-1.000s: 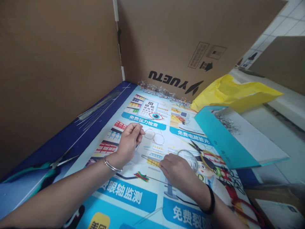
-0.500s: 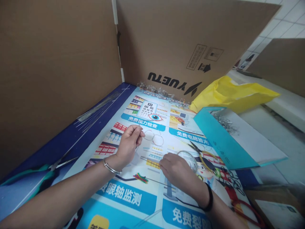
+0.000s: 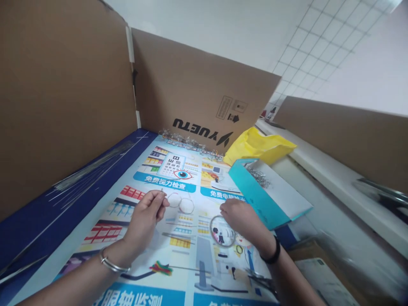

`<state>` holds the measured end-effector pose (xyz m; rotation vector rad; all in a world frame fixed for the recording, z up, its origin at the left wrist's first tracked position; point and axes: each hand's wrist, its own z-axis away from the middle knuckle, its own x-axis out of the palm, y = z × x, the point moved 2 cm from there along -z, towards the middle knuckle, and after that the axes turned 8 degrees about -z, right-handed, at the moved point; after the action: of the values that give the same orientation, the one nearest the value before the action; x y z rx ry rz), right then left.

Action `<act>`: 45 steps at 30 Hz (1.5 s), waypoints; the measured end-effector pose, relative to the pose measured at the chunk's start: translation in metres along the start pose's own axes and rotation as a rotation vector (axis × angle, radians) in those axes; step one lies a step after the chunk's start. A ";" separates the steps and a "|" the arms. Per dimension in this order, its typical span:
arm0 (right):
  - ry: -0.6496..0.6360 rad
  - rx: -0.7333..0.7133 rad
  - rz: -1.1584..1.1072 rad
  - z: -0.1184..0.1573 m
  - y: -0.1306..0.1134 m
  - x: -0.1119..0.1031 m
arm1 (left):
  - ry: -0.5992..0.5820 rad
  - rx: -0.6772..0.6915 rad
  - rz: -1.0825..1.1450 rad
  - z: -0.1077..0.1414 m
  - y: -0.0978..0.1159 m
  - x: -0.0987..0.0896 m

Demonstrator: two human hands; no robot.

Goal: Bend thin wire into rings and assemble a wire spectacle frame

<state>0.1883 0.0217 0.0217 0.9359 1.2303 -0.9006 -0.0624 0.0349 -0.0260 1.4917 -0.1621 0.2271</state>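
My left hand point(image 3: 147, 214) is raised over the printed poster point(image 3: 178, 280), thumb and fingers pinched on a thin wire; only a short grey tip shows above them. My right hand point(image 3: 240, 216) is closed, back of the hand upward, above the right side of the poster. Whatever it may hold is hidden. Just below it lies a metal wire ring point(image 3: 222, 230). Between the hands are slim metal rods point(image 3: 177, 235). Nearer to me sits a red, yellow and green bundle point(image 3: 161, 267) beside a thin rod.
Straight wires point(image 3: 92, 170) lie along the left cardboard wall point(image 3: 63, 85). Tangled wire pieces point(image 3: 188, 142) line the back panel point(image 3: 197, 89). At right stand a teal-and-white box point(image 3: 274, 199) with wire bits on it, a yellow bag point(image 3: 256, 146) and blurred dark scissors-like tools point(image 3: 261, 280).
The view has tilted up and shifted right. My right hand has moved away from the slim rods, outward to the right over the poster. My left hand keeps its pinch.
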 end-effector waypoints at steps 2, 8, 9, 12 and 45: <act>-0.022 0.048 0.030 -0.008 0.017 -0.004 | 0.004 0.000 -0.001 0.000 0.000 0.000; -0.184 0.067 0.078 -0.044 0.030 0.014 | 0.005 -0.023 -0.010 0.002 0.002 0.001; -0.211 0.066 0.080 -0.048 0.029 0.017 | 0.005 -0.027 -0.010 0.002 0.002 0.001; -0.273 0.052 0.064 -0.060 0.027 0.024 | -0.008 -0.007 -0.021 0.001 -0.001 0.001; 0.152 0.053 -1.111 -0.039 0.002 0.053 | -0.091 0.013 -0.110 0.011 0.001 0.008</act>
<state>0.1830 0.0559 -0.0341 0.2878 1.8942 -1.7375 -0.0542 0.0243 -0.0226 1.5201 -0.1511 0.0722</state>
